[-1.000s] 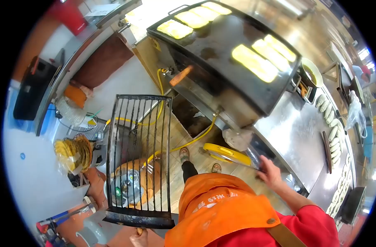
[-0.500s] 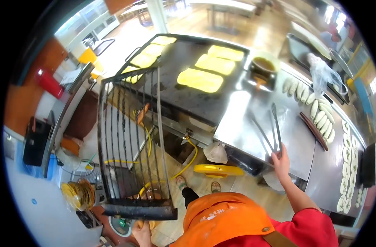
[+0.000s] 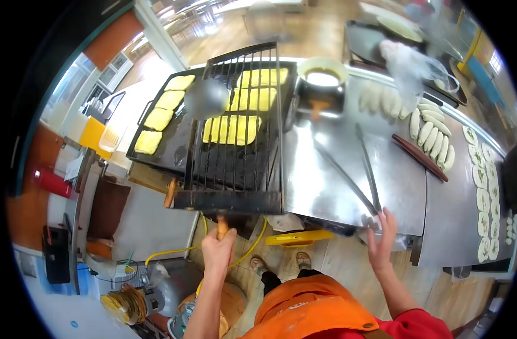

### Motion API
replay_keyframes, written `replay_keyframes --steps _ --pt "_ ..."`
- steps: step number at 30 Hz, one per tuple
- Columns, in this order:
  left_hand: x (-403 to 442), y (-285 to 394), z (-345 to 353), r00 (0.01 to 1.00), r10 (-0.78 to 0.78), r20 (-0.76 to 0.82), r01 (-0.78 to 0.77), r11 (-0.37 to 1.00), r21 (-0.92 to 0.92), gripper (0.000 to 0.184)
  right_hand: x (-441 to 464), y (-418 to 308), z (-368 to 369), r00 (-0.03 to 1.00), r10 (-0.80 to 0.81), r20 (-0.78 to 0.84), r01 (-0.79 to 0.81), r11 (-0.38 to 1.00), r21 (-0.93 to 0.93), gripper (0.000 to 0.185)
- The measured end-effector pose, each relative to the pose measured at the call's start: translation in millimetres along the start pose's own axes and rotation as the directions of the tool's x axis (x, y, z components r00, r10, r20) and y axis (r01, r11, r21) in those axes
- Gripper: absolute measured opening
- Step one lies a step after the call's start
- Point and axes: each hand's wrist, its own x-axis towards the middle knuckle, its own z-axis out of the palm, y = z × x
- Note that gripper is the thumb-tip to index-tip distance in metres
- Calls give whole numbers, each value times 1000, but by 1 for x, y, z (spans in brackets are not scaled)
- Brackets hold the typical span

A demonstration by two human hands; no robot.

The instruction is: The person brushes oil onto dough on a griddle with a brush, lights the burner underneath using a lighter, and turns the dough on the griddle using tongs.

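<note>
My left hand (image 3: 217, 251) is closed around the wooden handle (image 3: 222, 227) of a black barred metal rack (image 3: 229, 200). The rack extends over the dark griddle (image 3: 168, 146), and yellow flatbreads (image 3: 231, 130) show through its bars. More flatbreads (image 3: 158, 118) line the griddle's left side. On the steel table, metal tongs (image 3: 349, 183) point away from me with their arms apart. My right hand (image 3: 383, 243) is at their near end, its fingers stretched and spread; any contact is hard to make out.
A pot of dark liquid (image 3: 321, 78) stands right of the griddle. Farther right are pale dough rolls (image 3: 433, 135), a brown rolling pin (image 3: 419, 158) and filled dough pieces (image 3: 480, 198). A yellow hose (image 3: 176, 252) runs below, beside a yellow stool (image 3: 298, 237).
The rack has swung up from the left, beside the griddle, to over it. My right fingers have opened from around the tongs. The view has shifted.
</note>
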Motion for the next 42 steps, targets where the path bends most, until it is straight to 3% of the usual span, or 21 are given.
replay_keyframes --steps 5,12,24,26,27,29,32,35,38,41,42 --pt "25 28 39 999 -15 45 18 998 -66 20 -40 -6 -14 996 65 65 -69 996 64 50" --pt "61 32 53 997 66 37 -67 997 29 23 -76 -1 -18 974 169 152 -184 978 94 47" --pt "76 36 50 991 37 129 -49 995 92 26 -71 -25 6 947 122 296 -174 972 157 44" --pt "81 25 48 976 120 181 -135 988 75 27 -67 -34 13 934 76 350 -147 973 180 44" --pt "77 28 44 962 81 261 -92 995 30 30 -64 -40 18 928 52 370 -131 972 193 44" --pt "75 15 37 923 175 342 -105 971 -213 36 -60 -56 27 902 0 431 -96 975 200 40" --pt "56 -27 25 938 268 222 -178 918 -355 45 -56 -83 42 834 -53 549 -99 965 244 34" --pt "9 -70 -3 955 254 155 -172 896 -408 39 -56 -110 66 737 -110 667 -105 956 274 24" --pt "-21 -141 -33 964 165 208 -109 961 -255 27 -61 -145 104 625 -159 765 -107 952 285 21" --pt "-38 -214 -58 985 72 156 -56 993 -106 22 -75 -178 148 414 -61 908 -279 941 191 21" --pt "-41 -232 -67 989 41 139 -31 997 -74 21 -80 -184 165 409 -144 901 -210 946 247 21"
